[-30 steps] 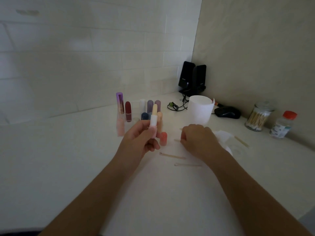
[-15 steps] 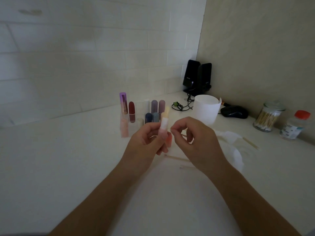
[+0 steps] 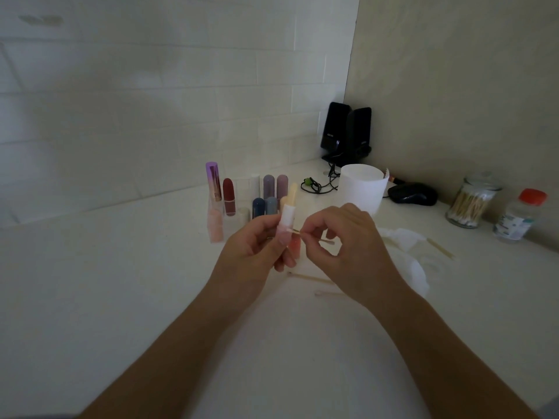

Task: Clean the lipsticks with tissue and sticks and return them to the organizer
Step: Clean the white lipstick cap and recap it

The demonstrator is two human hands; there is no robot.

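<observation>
The left hand is holding 1 uncapped pale lipstick upright above the desk, its grip curling around the tube, in front of the organizer. The right hand is pinching a stick, touching its tip to the tube. I judge cleaning is going on; capping and returning it are remaining.

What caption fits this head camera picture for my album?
Left hand holds an open lipstick while right hand pinches a stick against it.
</observation>
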